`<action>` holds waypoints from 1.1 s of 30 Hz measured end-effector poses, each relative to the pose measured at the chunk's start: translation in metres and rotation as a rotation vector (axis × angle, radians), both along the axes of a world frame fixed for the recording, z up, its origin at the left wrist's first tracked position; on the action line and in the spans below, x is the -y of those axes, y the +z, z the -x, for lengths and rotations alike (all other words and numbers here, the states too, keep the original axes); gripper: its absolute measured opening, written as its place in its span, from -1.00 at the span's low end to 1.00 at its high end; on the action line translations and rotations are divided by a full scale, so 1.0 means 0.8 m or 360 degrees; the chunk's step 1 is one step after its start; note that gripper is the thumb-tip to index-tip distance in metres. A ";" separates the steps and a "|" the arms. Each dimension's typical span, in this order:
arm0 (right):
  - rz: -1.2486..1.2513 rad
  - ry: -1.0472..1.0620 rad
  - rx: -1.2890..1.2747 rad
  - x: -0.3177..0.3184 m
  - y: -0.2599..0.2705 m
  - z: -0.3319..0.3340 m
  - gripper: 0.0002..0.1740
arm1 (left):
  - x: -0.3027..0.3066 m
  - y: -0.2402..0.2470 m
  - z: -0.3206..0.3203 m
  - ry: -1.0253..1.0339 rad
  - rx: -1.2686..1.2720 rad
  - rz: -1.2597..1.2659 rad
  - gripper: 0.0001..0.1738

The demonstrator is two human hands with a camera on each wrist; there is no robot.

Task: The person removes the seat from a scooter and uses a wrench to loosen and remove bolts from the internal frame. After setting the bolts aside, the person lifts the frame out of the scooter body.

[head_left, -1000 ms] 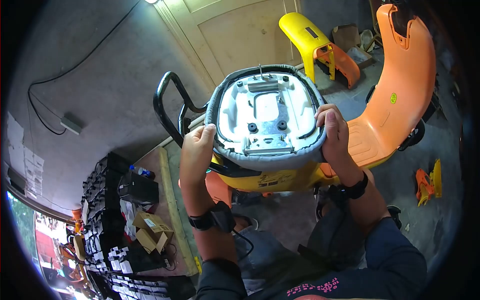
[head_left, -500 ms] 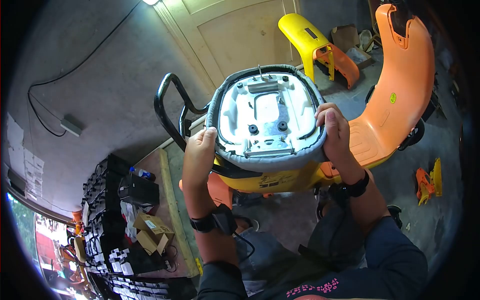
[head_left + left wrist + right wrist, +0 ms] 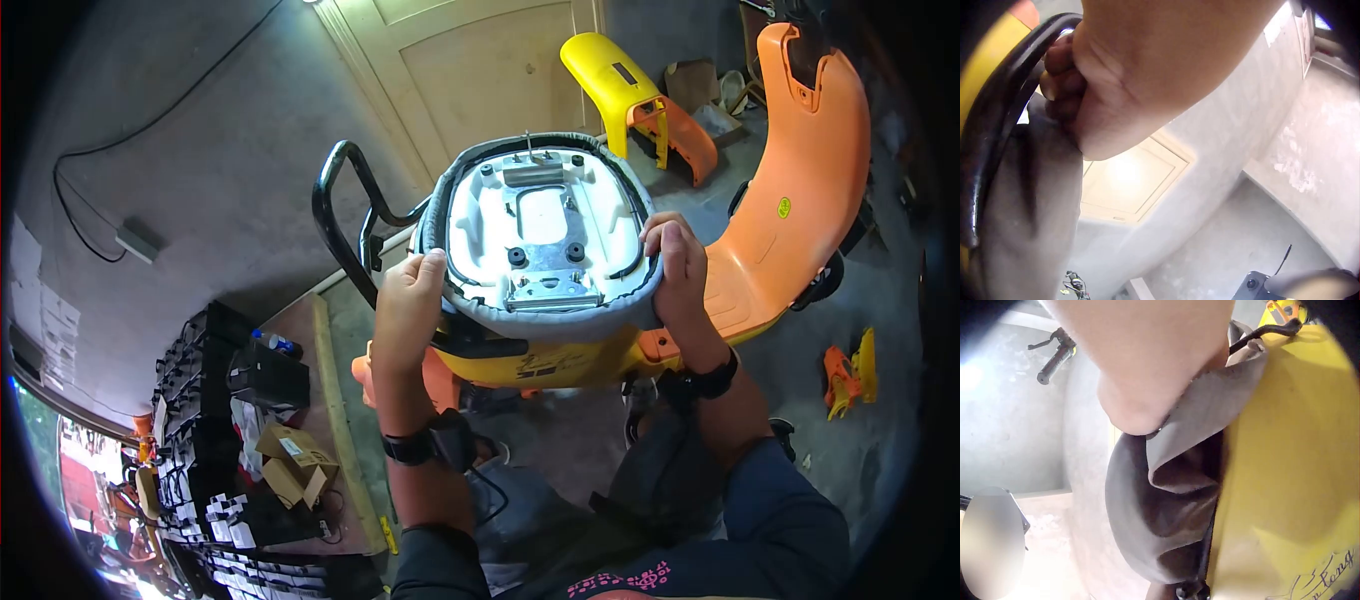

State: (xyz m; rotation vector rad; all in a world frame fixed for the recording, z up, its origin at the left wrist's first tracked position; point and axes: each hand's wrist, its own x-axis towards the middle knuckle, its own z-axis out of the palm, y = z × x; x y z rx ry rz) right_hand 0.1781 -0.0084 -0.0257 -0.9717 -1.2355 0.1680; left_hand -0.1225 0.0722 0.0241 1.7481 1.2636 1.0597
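Observation:
An upturned scooter seat (image 3: 482,236) rests over the yellow body (image 3: 560,368), its white underside and metal bracket (image 3: 545,262) facing up. Grey cover fabric (image 3: 550,322) wraps round its rim. My left hand (image 3: 408,300) grips the left rim, thumb on top; in the left wrist view its curled fingers (image 3: 1063,81) are below the edge, near a black bar (image 3: 988,134). At the right rim, my right hand (image 3: 680,275) holds the cover's edge with bent fingers. A loose fold of the cover (image 3: 1194,428) hangs against the yellow body in the right wrist view.
A black grab bar (image 3: 325,200) rises left of the seat. The orange scooter front (image 3: 790,200) stands to the right. Yellow and orange panels lie behind by the door (image 3: 490,75) and on the floor at right. Black stacked items and a cardboard box (image 3: 295,462) are at left.
The head view has shifted slightly, and the seat with both hands now appears a little farther right and lower. Both hands keep hold of the rim.

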 end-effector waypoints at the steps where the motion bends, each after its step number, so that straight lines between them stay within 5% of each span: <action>1: -0.0009 -0.0013 0.0009 0.001 0.001 0.003 -0.54 | -0.003 0.000 0.000 -0.0002 0.0047 -0.0023 -0.52; 13: -0.0059 -0.0094 0.0380 0.026 0.009 0.019 -0.76 | -0.037 -0.007 -0.001 0.0215 -0.0008 -0.0091 -0.48; 15: -0.0072 -0.0068 0.0363 0.027 0.010 0.022 -0.77 | 0.001 0.027 -0.008 0.0483 -0.0749 -0.0270 -0.48; 20: -0.0040 -0.0018 0.0299 0.031 0.009 0.023 -0.81 | 0.074 0.071 -0.041 0.0316 -0.0495 -0.0353 -0.44; 23: -0.0086 -0.0007 0.0311 0.026 0.004 0.024 -0.82 | 0.093 0.068 -0.054 -0.0125 -0.0264 -0.0621 -0.63; 26: -0.0095 -0.0006 0.0288 0.026 0.003 0.025 -0.82 | 0.108 0.079 -0.054 -0.0354 -0.0051 -0.0319 -0.67; 33: -0.0082 -0.0003 0.0267 0.026 -0.001 0.027 -0.83 | 0.094 0.066 -0.040 -0.0356 -0.0442 -0.0332 -0.79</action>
